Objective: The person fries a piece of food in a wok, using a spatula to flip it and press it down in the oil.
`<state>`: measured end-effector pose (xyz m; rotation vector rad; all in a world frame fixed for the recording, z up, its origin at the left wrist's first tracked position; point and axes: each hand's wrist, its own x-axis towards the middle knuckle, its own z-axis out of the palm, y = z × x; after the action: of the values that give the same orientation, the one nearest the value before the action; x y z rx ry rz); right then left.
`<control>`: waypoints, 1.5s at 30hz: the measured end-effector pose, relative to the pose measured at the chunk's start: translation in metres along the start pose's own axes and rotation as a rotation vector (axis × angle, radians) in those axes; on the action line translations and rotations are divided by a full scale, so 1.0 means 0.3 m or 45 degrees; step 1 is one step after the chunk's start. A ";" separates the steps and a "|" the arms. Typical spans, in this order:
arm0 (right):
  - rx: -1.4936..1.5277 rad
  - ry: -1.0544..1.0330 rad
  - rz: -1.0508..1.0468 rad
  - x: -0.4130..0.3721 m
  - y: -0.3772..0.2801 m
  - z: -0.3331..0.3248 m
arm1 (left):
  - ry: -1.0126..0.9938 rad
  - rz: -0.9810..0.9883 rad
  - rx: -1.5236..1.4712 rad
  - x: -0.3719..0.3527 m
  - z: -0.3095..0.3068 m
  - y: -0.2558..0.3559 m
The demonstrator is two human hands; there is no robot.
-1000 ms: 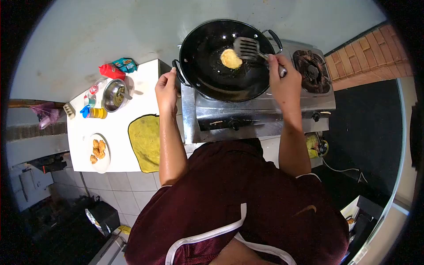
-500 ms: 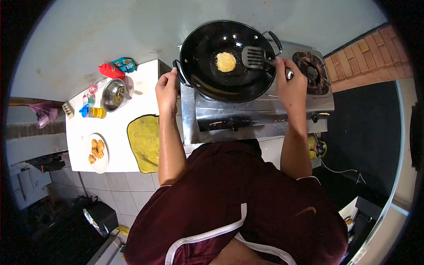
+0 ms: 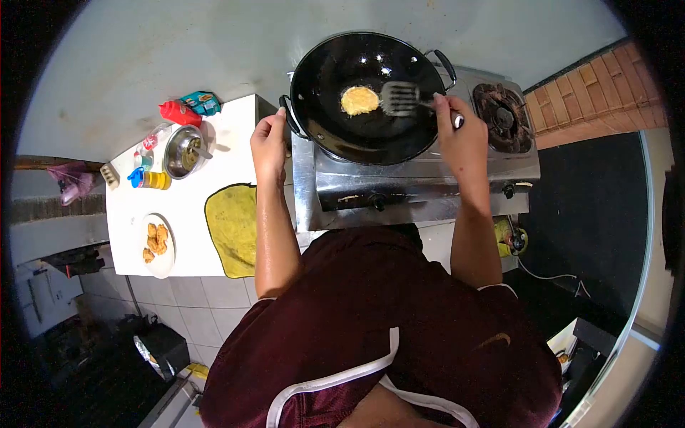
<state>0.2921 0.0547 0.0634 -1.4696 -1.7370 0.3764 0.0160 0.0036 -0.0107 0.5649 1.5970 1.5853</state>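
A black wok (image 3: 364,146) with two loop handles stands on the stove's left burner. My left hand (image 3: 269,143) is closed on the wok's left handle (image 3: 288,118). In my right hand (image 3: 462,135) is a slotted spatula (image 3: 401,98), gripped by its dark handle. The spatula's blade is inside the wok, its edge right beside a small golden fried patty (image 3: 359,101). Shiny oil surrounds the patty at the bottom of the wok.
The steel stove (image 3: 428,189) has a second burner (image 3: 502,114) on the right. On the white table (image 3: 193,246) at left are a plate (image 3: 164,267) of fried pieces, a metal bowl (image 3: 171,160), a yellow cloth (image 3: 232,232), a yellow bottle (image 3: 155,180) and a red bottle (image 3: 178,113).
My right hand has moved the spatula slightly left, up to the patty. The patty has shifted a little left in the wok. My left hand stays on the handle.
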 end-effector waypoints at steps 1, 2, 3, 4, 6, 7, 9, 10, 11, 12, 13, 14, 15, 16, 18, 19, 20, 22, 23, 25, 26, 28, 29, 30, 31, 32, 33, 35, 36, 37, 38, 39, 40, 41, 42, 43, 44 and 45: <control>-0.001 0.002 0.000 0.006 -0.004 -0.005 | -0.002 0.000 -0.001 0.000 0.002 -0.001; -0.007 0.012 -0.016 0.014 -0.007 -0.008 | 0.000 0.006 0.000 0.002 0.003 -0.003; -0.011 0.021 -0.032 0.017 -0.009 -0.009 | 0.002 0.012 0.002 0.002 0.003 -0.003; -0.011 0.022 -0.031 0.014 -0.015 -0.003 | 0.001 0.013 0.003 0.001 0.005 -0.001; 0.157 0.023 -0.052 -0.002 -0.041 0.025 | 0.010 0.017 0.016 -0.004 0.005 0.004; 0.159 0.021 -0.050 -0.011 -0.047 0.036 | 0.012 0.016 0.019 -0.006 0.004 0.006; 0.259 -0.151 0.045 -0.031 -0.050 0.060 | 0.008 0.000 0.013 -0.009 0.003 0.007; 0.257 -0.123 0.006 -0.040 -0.047 0.080 | 0.008 -0.001 0.013 -0.007 0.003 0.004; 0.257 -0.124 0.006 -0.043 -0.050 0.071 | 0.008 0.011 0.018 -0.004 0.001 -0.002; 0.224 -0.203 0.054 -0.046 -0.064 0.053 | 0.009 0.024 0.022 -0.003 0.000 -0.003; 0.192 -0.284 0.101 -0.048 -0.072 0.043 | 0.012 0.024 0.022 -0.004 0.000 -0.002; 0.193 -0.288 0.100 -0.046 -0.063 0.037 | 0.016 0.013 0.032 -0.007 0.001 0.002; 0.179 -0.265 0.071 -0.042 -0.046 0.024 | 0.018 0.003 0.042 -0.009 0.001 0.004; 0.164 -0.241 0.041 -0.037 -0.030 0.012 | 0.020 0.004 0.041 -0.007 0.000 0.002; 0.101 -0.185 0.017 -0.020 -0.021 -0.018 | 0.006 0.018 0.026 -0.003 -0.002 -0.004; 0.038 -0.128 -0.004 -0.013 -0.017 -0.028 | 0.006 0.018 0.026 -0.003 -0.002 -0.003; 0.024 -0.047 -0.048 -0.006 -0.010 -0.028 | 0.001 0.011 0.017 -0.003 -0.002 -0.003; 0.035 -0.009 -0.058 0.004 -0.011 -0.017 | -0.005 0.004 0.010 -0.002 -0.003 -0.004; 0.046 0.030 -0.069 0.004 -0.014 -0.011 | -0.008 0.012 0.011 0.002 -0.005 -0.008; 0.095 0.014 -0.059 -0.005 -0.035 0.012 | -0.012 0.021 0.013 0.002 -0.003 -0.008; 0.144 -0.002 -0.050 -0.011 -0.045 0.024 | -0.007 0.015 0.009 -0.002 -0.001 -0.005; 0.238 -0.055 -0.021 -0.026 -0.029 0.068 | -0.003 0.010 0.007 -0.007 0.002 0.002; 0.331 -0.109 0.006 -0.031 -0.026 0.084 | -0.001 0.009 0.004 -0.009 0.004 0.006; 0.309 -0.163 0.056 -0.039 -0.051 0.073 | 0.002 0.007 0.001 -0.011 0.006 0.008; 0.309 -0.163 0.055 -0.046 -0.051 0.066 | 0.002 0.008 0.000 -0.013 0.007 0.009; 0.240 -0.170 0.046 -0.050 -0.047 0.057 | 0.012 0.015 0.013 -0.015 0.009 0.010; 0.172 -0.178 0.036 -0.051 -0.042 0.049 | 0.024 0.022 0.025 -0.015 0.007 0.011; 0.159 -0.116 0.013 -0.040 -0.020 0.010 | 0.020 0.020 0.023 -0.007 -0.001 0.000; 0.143 -0.044 -0.005 -0.035 -0.009 -0.007 | 0.004 0.020 0.023 -0.004 -0.001 -0.006; 0.140 -0.043 -0.004 -0.029 0.003 -0.011 | 0.002 0.019 0.022 -0.002 -0.003 -0.008; 0.054 0.023 -0.031 -0.020 0.015 -0.009 | -0.003 0.017 0.005 0.000 -0.004 -0.010; -0.032 0.091 -0.057 -0.012 0.022 -0.007 | -0.009 0.016 -0.011 0.001 -0.003 -0.011; -0.033 0.093 -0.054 -0.009 0.019 -0.001 | -0.013 0.016 -0.010 0.001 0.000 -0.009; 0.047 0.075 -0.045 -0.008 0.006 0.011 | -0.003 0.009 -0.003 -0.001 0.002 -0.006; 0.129 0.057 -0.035 -0.010 -0.006 0.024 | 0.007 0.002 0.005 -0.003 0.001 -0.004; 0.130 0.056 -0.032 -0.015 -0.016 0.041 | 0.007 0.001 0.008 -0.007 0.002 -0.002; 0.214 -0.004 -0.013 -0.022 -0.025 0.062 | 0.001 -0.002 0.023 -0.010 0.003 0.000; 0.298 -0.063 0.005 -0.029 -0.029 0.080 | -0.005 -0.004 0.038 -0.012 0.002 0.001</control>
<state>0.2686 0.0509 0.0510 -1.3049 -1.6666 0.6014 0.0187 0.0012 -0.0095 0.5807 1.6205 1.5596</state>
